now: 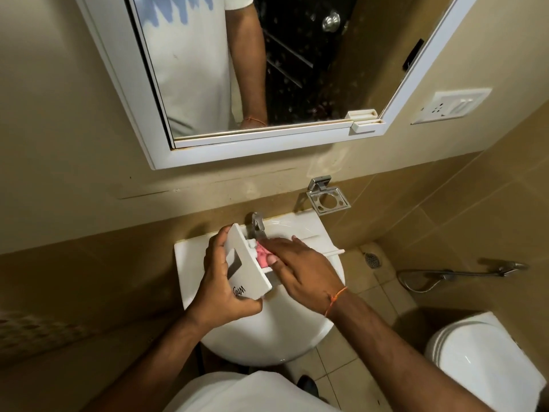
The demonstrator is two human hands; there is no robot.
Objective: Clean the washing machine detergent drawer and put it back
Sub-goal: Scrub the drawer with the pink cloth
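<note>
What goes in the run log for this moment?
step: wiping drawer | left hand: holds drawer over sink | right hand: presses pink cloth into drawer | tap: water not visible

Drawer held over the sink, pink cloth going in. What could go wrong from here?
1. Only the left hand grips the detergent drawer by its front panel; if wet, it could slip into the sink.
2. The right hand presses the pink cloth right under the tap; knuckles may knock it.
3. The cloth may miss deeper compartments, hidden here.
</note>
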